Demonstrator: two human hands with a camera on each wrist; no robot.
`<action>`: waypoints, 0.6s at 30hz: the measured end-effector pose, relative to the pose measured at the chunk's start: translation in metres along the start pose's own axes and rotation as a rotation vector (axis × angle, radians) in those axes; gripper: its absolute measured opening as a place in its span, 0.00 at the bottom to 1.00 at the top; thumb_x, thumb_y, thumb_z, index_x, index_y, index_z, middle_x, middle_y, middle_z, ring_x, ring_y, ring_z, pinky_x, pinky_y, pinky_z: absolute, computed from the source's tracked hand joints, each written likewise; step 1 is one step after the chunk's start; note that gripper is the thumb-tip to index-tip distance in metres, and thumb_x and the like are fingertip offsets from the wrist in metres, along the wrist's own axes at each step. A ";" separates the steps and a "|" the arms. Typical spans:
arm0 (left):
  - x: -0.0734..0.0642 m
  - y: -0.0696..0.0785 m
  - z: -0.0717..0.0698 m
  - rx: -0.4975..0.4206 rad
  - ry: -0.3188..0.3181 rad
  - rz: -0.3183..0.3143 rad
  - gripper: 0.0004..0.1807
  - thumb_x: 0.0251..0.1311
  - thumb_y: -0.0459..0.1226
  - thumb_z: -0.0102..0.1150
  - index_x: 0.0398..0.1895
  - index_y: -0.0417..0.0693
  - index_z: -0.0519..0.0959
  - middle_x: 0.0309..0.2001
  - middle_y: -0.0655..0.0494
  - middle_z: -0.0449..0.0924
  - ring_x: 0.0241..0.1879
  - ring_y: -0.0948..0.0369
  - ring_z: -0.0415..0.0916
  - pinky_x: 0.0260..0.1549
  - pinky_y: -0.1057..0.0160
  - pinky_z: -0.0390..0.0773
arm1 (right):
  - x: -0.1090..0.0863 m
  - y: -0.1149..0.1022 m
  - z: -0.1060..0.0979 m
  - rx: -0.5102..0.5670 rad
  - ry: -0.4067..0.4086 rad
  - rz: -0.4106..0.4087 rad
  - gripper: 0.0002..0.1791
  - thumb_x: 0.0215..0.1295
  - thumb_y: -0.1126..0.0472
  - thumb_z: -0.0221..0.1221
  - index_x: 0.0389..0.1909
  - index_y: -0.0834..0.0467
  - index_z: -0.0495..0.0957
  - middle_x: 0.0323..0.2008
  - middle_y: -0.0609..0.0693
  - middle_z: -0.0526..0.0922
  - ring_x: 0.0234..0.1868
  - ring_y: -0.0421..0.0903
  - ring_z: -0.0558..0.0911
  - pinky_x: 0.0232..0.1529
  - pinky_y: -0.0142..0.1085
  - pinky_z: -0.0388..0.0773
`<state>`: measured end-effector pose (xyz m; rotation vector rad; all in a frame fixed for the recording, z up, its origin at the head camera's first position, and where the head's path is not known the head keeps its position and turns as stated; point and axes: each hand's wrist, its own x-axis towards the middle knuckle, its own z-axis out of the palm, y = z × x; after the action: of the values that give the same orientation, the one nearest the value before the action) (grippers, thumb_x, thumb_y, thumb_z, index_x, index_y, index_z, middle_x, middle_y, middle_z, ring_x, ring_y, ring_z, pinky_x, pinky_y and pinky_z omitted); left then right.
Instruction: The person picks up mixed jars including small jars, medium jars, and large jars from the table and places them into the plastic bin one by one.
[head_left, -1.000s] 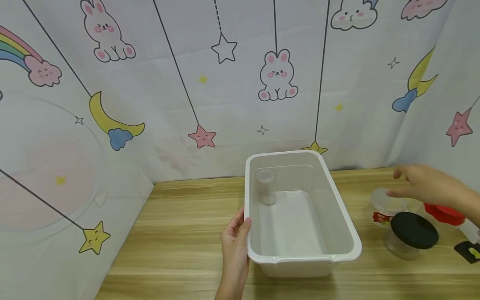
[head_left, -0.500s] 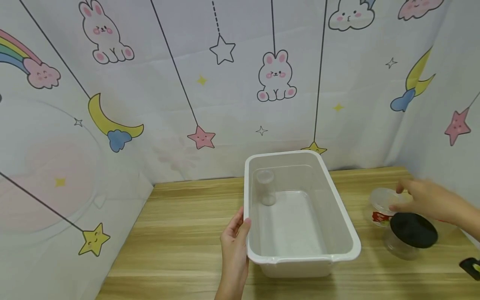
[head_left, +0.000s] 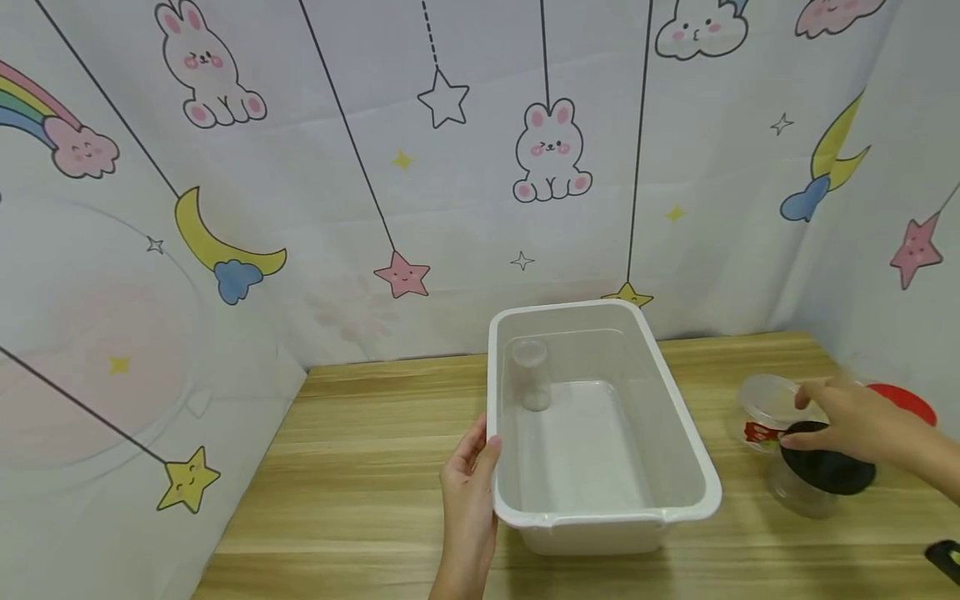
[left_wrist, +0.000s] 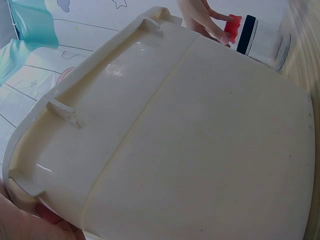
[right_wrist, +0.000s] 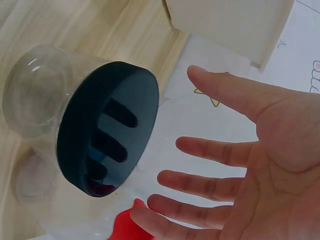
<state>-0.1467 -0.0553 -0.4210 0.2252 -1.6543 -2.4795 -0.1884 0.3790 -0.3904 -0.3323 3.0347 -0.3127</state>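
Observation:
A white plastic bin [head_left: 600, 521] stands on the wooden table. My left hand [head_left: 471, 483] grips its left rim, thumb on top and fingers tucked underneath. Inside the bin, at the far left corner, is a clear plastic container [head_left: 532, 375]. On the right, my right hand [head_left: 862, 421] is over a clear jar with a black screw lid [head_left: 832, 467], overlapping the lid in the head view. In the right wrist view the fingers are spread, holding nothing, and are reflected in the black lid [right_wrist: 110, 130].
Behind the black-lidded jar is a clear tub [head_left: 768, 408] with a red label. Past my right hand shows a red lid [head_left: 903, 402]. A small black object [head_left: 943, 558] lies at the right edge. A patterned cloth [head_left: 450, 208] hangs behind the table.
My right hand moves slightly right and down, from over the clear tub and red lid to over the black-lidded jar. The left hand and the bin stay in place.

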 end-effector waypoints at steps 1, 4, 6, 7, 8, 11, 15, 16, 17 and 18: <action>0.000 0.000 0.000 0.002 0.001 0.000 0.23 0.70 0.29 0.53 0.67 0.31 0.70 0.54 0.46 0.79 0.49 0.61 0.77 0.46 0.65 0.80 | -0.001 0.000 0.001 0.006 -0.004 0.006 0.29 0.51 0.48 0.74 0.38 0.68 0.75 0.38 0.69 0.74 0.33 0.56 0.74 0.29 0.47 0.77; 0.000 0.000 0.001 0.010 0.001 0.003 0.23 0.71 0.30 0.53 0.67 0.31 0.69 0.54 0.47 0.78 0.49 0.60 0.77 0.46 0.65 0.81 | -0.002 0.001 0.004 0.029 -0.025 0.022 0.31 0.52 0.46 0.73 0.39 0.69 0.74 0.36 0.67 0.71 0.31 0.55 0.71 0.27 0.43 0.73; 0.000 0.000 0.001 0.014 0.000 0.005 0.23 0.71 0.30 0.53 0.67 0.31 0.69 0.55 0.47 0.78 0.50 0.60 0.77 0.46 0.65 0.81 | -0.003 0.001 0.006 0.040 -0.036 0.036 0.32 0.52 0.45 0.73 0.40 0.69 0.74 0.34 0.64 0.69 0.29 0.52 0.68 0.25 0.40 0.69; 0.000 0.000 0.001 0.014 0.000 0.005 0.23 0.71 0.30 0.53 0.67 0.31 0.69 0.55 0.46 0.78 0.50 0.60 0.77 0.46 0.65 0.81 | -0.003 0.001 0.007 0.042 -0.039 0.040 0.33 0.52 0.44 0.73 0.41 0.69 0.74 0.34 0.64 0.69 0.28 0.51 0.68 0.24 0.39 0.68; 0.000 0.000 0.001 0.013 0.000 0.004 0.23 0.71 0.30 0.53 0.67 0.31 0.69 0.55 0.46 0.78 0.50 0.60 0.77 0.46 0.65 0.81 | -0.004 0.001 0.009 0.042 -0.040 0.038 0.34 0.52 0.43 0.73 0.41 0.69 0.73 0.33 0.63 0.68 0.28 0.51 0.68 0.24 0.39 0.67; 0.000 0.000 0.001 0.012 0.003 0.004 0.23 0.71 0.29 0.53 0.67 0.31 0.70 0.56 0.46 0.78 0.49 0.60 0.77 0.46 0.65 0.81 | -0.004 0.002 0.010 0.036 -0.037 0.037 0.34 0.51 0.44 0.73 0.41 0.69 0.73 0.33 0.63 0.70 0.26 0.50 0.68 0.23 0.39 0.67; -0.001 0.001 0.001 0.005 0.004 0.004 0.23 0.71 0.29 0.53 0.67 0.31 0.70 0.56 0.45 0.78 0.49 0.60 0.77 0.46 0.65 0.81 | -0.005 0.002 0.012 0.033 -0.043 0.027 0.33 0.51 0.45 0.73 0.41 0.68 0.73 0.34 0.64 0.72 0.27 0.51 0.71 0.25 0.41 0.72; -0.001 0.001 0.001 0.002 0.002 0.004 0.23 0.71 0.29 0.53 0.67 0.31 0.70 0.56 0.45 0.78 0.49 0.60 0.77 0.46 0.65 0.81 | -0.005 0.002 0.012 0.034 -0.048 0.028 0.33 0.51 0.45 0.73 0.41 0.68 0.73 0.34 0.64 0.73 0.28 0.51 0.72 0.25 0.43 0.74; -0.001 0.001 0.001 0.000 0.001 0.003 0.23 0.71 0.29 0.53 0.67 0.31 0.70 0.56 0.44 0.78 0.50 0.60 0.77 0.46 0.65 0.81 | -0.005 0.002 0.013 0.036 -0.055 0.032 0.33 0.51 0.44 0.73 0.42 0.68 0.74 0.35 0.64 0.74 0.28 0.51 0.72 0.26 0.44 0.75; -0.001 0.001 0.001 -0.003 -0.001 0.003 0.23 0.71 0.29 0.53 0.67 0.31 0.70 0.56 0.44 0.78 0.50 0.60 0.77 0.46 0.65 0.81 | -0.005 0.002 0.014 0.034 -0.061 0.030 0.33 0.51 0.44 0.73 0.42 0.68 0.74 0.35 0.64 0.74 0.29 0.51 0.73 0.27 0.45 0.76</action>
<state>-0.1459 -0.0547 -0.4201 0.2209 -1.6494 -2.4803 -0.1825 0.3798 -0.4039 -0.2880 2.9674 -0.3452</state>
